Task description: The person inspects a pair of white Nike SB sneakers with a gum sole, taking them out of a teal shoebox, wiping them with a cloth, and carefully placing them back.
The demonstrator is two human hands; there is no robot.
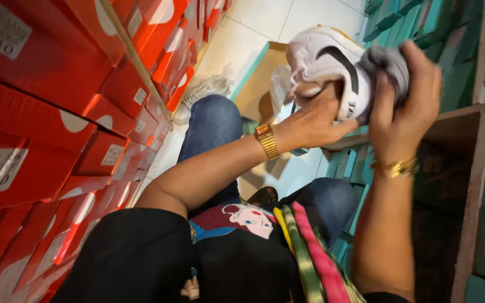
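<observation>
Leftward, red boxes (57, 112) (white labels), teal opposite (450, 33)

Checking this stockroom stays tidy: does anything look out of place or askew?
Mostly orderly. One open teal cardboard shoebox lies on the pale tiled floor, with loose white laces or packing beside it, while the red shoeboxes sit stacked on shelves.
</observation>
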